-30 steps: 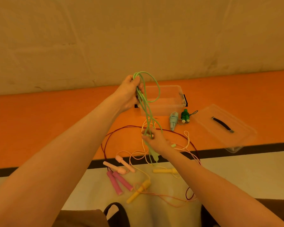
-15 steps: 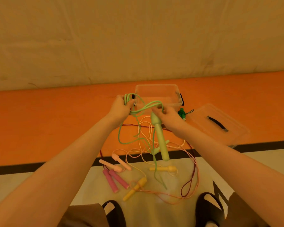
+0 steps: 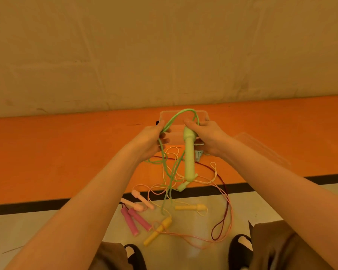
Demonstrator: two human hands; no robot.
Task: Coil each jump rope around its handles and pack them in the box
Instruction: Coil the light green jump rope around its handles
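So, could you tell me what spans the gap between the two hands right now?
In the head view, a loop of green rope arches from the left hand to the right hand, in front of the clear box.

floor: orange strip up top, black line, pale bit near me | clear box on the orange, lid off to its right | pink handles, peach handles, yellow handles on the pale part | cords tangled across both

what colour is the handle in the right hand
Light green handle, gripped by the right hand; head view.
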